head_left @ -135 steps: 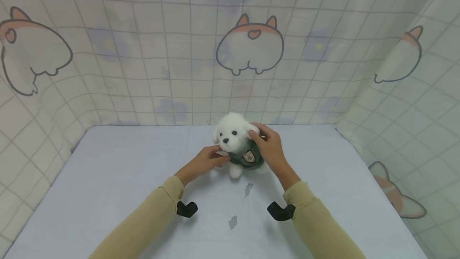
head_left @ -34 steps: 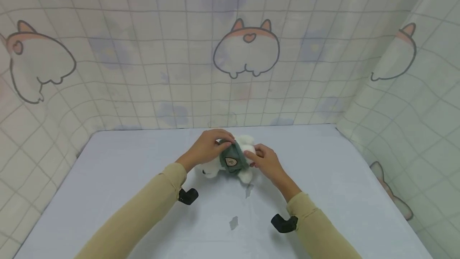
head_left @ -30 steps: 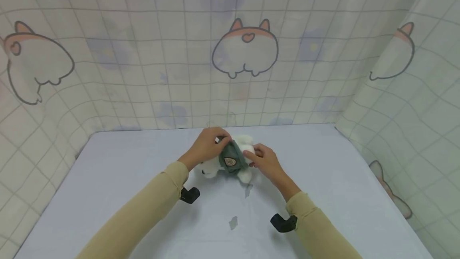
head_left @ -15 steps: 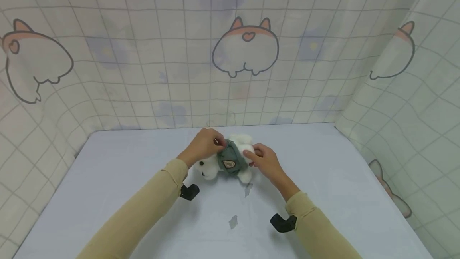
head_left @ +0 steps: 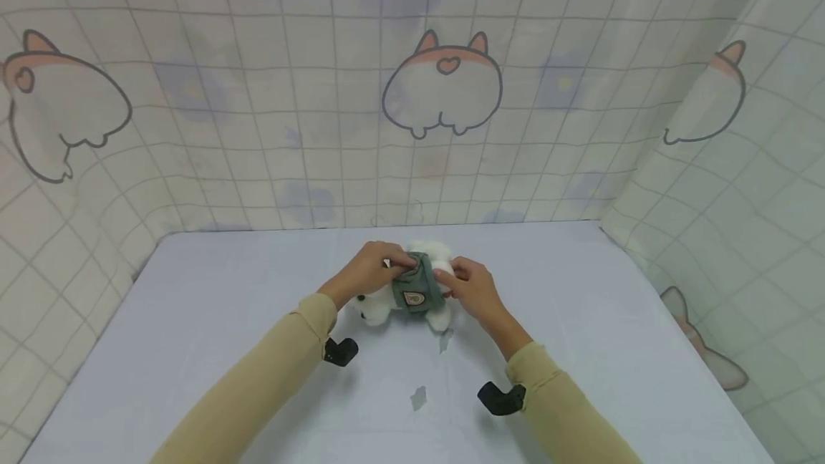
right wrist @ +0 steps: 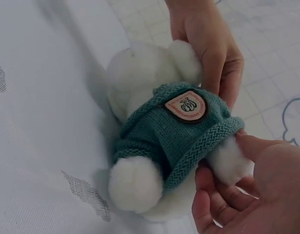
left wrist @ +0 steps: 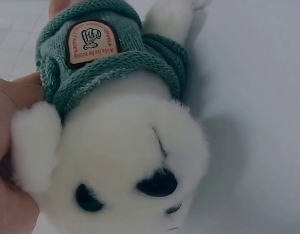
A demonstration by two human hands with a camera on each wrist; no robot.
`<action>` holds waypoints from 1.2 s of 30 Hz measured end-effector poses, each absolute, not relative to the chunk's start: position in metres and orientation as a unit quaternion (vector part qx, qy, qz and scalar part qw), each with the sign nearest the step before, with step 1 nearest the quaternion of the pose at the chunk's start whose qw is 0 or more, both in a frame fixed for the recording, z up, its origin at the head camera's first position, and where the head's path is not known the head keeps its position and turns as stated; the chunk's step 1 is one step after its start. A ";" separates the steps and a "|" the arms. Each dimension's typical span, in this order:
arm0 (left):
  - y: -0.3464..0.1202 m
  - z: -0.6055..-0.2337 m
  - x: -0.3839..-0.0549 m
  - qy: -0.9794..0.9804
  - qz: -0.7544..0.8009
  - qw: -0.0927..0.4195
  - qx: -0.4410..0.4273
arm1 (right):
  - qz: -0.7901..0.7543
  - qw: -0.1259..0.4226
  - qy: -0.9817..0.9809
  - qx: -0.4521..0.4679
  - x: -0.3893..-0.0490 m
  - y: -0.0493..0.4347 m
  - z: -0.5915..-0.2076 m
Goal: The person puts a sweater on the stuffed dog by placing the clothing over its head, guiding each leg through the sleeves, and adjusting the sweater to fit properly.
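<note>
In the head view, the left grip hid part of the dog, and the lettering on the badge was too small to read. The bottom edge cut off both sleeves and the desk. The left wrist view cropped that same grip and the dog's head; the right wrist view cropped the right grip.

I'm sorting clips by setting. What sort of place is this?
Probably a small staged recording corner: a whitish tabletop closed in on three visible sides by grid-patterned fabric with cartoon animals, and a black device at each wrist.
</note>
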State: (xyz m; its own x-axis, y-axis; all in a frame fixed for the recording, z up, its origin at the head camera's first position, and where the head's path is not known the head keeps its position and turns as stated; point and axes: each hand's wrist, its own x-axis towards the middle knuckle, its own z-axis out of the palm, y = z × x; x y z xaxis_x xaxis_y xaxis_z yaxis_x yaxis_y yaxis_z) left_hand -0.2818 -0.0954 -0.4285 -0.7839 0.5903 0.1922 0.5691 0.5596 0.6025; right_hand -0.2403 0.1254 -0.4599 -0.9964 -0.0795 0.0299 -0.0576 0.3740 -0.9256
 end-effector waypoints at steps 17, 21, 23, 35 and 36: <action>-0.090 -0.431 -0.276 0.905 0.339 0.049 0.252 | -0.625 0.040 0.778 -0.043 -0.228 0.135 -0.450; -0.090 -0.435 -0.276 0.900 0.348 0.040 0.259 | -0.632 0.031 0.774 -0.027 -0.235 0.126 -0.451; -0.090 -0.438 -0.275 0.896 0.358 0.030 0.261 | -0.628 0.028 0.777 -0.012 -0.238 0.120 -0.450; -0.094 -0.446 -0.278 0.881 0.378 0.018 0.283 | -0.526 -0.014 0.851 -0.015 -0.240 0.097 -0.440; -0.094 -0.446 -0.278 0.882 0.375 0.022 0.283 | -0.521 -0.013 0.853 -0.020 -0.239 0.097 -0.439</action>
State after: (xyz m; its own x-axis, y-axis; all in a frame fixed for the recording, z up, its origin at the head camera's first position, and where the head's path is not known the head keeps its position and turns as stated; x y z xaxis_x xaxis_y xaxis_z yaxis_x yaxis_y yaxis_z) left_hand -0.2783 -0.0943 -0.4464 -0.8389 0.5161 0.1733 0.4828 0.5582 0.6748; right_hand -0.2395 0.0970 -0.4388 -0.9989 -0.0214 0.0427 -0.0477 0.4567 -0.8883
